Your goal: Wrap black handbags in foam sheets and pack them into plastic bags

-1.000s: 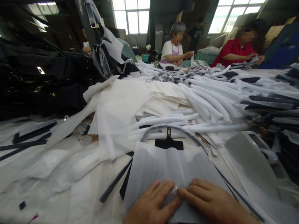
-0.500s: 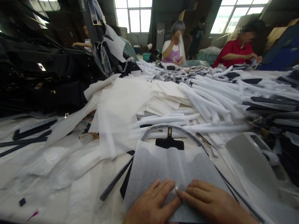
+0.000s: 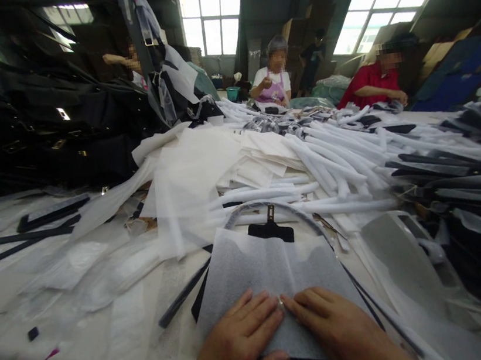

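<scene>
A flat dark piece wrapped in thin white foam sheet (image 3: pixel 273 264) lies on the table right in front of me. A black tab with a metal clip (image 3: pixel 271 230) sticks out of its far edge, and a dark strap loops round it. My left hand (image 3: pixel 238 345) lies flat on the near part of the wrap, fingers stretched out. My right hand (image 3: pixel 336 333) presses beside it, fingers flat, fingertips meeting the left hand's at a small clear piece, perhaps tape, too small to name.
A heap of white wrapped straps (image 3: pixel 332 168) and white sheets (image 3: pixel 191 174) fills the middle of the table. Black bags (image 3: pixel 39 135) pile at the left, dark straps (image 3: pixel 457 175) at the right. Two people (image 3: pixel 274 78) (image 3: pixel 372 83) work at the far side.
Both hands have slid slightly towards me on the wrap, fingertips still together. The view has shifted a little; the far people have moved their arms.
</scene>
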{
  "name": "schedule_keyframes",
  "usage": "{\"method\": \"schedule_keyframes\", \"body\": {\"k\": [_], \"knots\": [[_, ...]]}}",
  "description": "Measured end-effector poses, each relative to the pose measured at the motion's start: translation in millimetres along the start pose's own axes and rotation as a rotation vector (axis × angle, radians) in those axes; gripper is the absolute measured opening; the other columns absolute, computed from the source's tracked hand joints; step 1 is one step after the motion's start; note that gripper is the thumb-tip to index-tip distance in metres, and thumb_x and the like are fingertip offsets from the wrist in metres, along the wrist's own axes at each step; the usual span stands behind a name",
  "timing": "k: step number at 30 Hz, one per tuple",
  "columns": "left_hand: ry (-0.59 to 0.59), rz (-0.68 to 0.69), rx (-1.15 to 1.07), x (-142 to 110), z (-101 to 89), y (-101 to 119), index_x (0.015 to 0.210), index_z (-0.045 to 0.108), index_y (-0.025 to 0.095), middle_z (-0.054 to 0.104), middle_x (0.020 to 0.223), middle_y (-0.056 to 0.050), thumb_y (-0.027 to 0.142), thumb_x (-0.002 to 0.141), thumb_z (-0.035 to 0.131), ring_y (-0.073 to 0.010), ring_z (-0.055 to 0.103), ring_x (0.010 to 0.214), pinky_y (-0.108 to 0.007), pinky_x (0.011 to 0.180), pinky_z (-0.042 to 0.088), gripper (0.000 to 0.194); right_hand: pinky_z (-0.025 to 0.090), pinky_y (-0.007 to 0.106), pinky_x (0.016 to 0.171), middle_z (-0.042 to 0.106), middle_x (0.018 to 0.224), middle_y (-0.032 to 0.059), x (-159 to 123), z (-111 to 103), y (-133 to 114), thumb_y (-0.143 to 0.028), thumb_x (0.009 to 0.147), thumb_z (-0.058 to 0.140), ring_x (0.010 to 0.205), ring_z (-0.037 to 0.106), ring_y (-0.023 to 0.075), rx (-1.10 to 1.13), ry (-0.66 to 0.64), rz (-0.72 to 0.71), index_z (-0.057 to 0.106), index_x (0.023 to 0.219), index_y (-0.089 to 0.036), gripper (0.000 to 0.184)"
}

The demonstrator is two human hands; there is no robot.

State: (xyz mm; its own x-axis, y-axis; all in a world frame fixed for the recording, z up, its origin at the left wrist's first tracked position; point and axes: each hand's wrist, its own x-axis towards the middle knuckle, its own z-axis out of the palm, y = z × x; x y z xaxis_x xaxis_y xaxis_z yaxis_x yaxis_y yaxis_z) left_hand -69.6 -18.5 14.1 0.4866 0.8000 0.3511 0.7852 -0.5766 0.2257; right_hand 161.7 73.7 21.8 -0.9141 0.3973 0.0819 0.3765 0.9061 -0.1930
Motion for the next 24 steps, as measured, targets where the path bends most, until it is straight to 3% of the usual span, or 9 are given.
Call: {"method": "schedule_keyframes", "body": {"k": [5, 14, 17, 19, 22, 24], "knots": [[0.021, 0.015, 0.034, 2.8, 3.8, -1.8, 0.135, 0.052, 0.011, 0.059, 0.135, -0.008, 0.035, 0.097, 0.051, -0.023, 0.057, 0.124, -0.043, 0.101, 0.052, 0.045, 0.052, 0.035, 0.08, 0.065, 0.102, 0.0048, 1.7, 1.5, -1.9, -0.005, 0.079, 0.069, 0.089, 0.059, 0.0224, -0.045, -0.009, 0.024, 0.048, 0.135, -0.016, 0.061], [-0.08, -0.047, -0.13, 10.4, -7.8, -1.4, 0.139, 0.05, 0.016, 0.061, 0.133, -0.008, 0.038, 0.093, 0.058, -0.0233, 0.058, 0.123, -0.041, 0.108, 0.046, 0.051, 0.051, 0.036, 0.074, 0.066, 0.095, 0.0038, 11.3, 1.0, -7.2, -0.013, 0.077, 0.073, 0.082, 0.059, 0.0228, -0.082, -0.051, 0.045, 0.063, 0.107, -0.019, 0.031], [-0.149, -0.083, -0.183, 15.2, -17.2, -1.1, 0.135, 0.053, 0.018, 0.062, 0.133, -0.007, 0.041, 0.094, 0.055, -0.0236, 0.059, 0.122, -0.041, 0.107, 0.046, 0.047, 0.052, 0.039, 0.085, 0.065, 0.117, 0.0074, 5.7, 2.1, -5.5, -0.01, 0.084, 0.063, 0.096, 0.06, 0.0249, -0.053, -0.014, 0.081, 0.059, 0.121, -0.02, 0.039], [-0.146, -0.137, -0.231, 17.0, -17.5, -0.3, 0.128, 0.056, 0.02, 0.064, 0.13, -0.005, 0.033, 0.096, 0.052, -0.0204, 0.06, 0.12, -0.039, 0.109, 0.045, 0.035, 0.05, 0.04, 0.096, 0.057, 0.136, 0.0092, 1.3, 4.2, -3.1, -0.009, 0.089, 0.056, 0.112, 0.057, 0.0251, -0.041, 0.032, 0.113, 0.048, 0.137, -0.019, 0.05], [-0.077, -0.24, -0.265, 18.0, -6.6, 2.8, 0.119, 0.058, 0.022, 0.068, 0.122, -0.002, 0.015, 0.096, 0.047, -0.0154, 0.064, 0.113, -0.034, 0.108, 0.045, 0.027, 0.05, 0.04, 0.099, 0.05, 0.145, 0.007, -0.8, 7.0, 0.8, -0.011, 0.093, 0.051, 0.122, 0.054, 0.024, -0.047, 0.03, 0.126, 0.041, 0.144, -0.021, 0.053], [-0.056, -0.268, -0.224, 20.2, 1.9, 6.0, 0.117, 0.057, 0.021, 0.067, 0.119, -0.002, 0.008, 0.094, 0.048, -0.0164, 0.064, 0.109, -0.034, 0.105, 0.048, 0.028, 0.048, 0.049, 0.102, 0.047, 0.149, 0.0038, 1.1, 7.3, 3.0, -0.012, 0.092, 0.053, 0.129, 0.049, 0.0282, -0.082, -0.002, 0.109, 0.043, 0.143, -0.025, 0.053]]}}
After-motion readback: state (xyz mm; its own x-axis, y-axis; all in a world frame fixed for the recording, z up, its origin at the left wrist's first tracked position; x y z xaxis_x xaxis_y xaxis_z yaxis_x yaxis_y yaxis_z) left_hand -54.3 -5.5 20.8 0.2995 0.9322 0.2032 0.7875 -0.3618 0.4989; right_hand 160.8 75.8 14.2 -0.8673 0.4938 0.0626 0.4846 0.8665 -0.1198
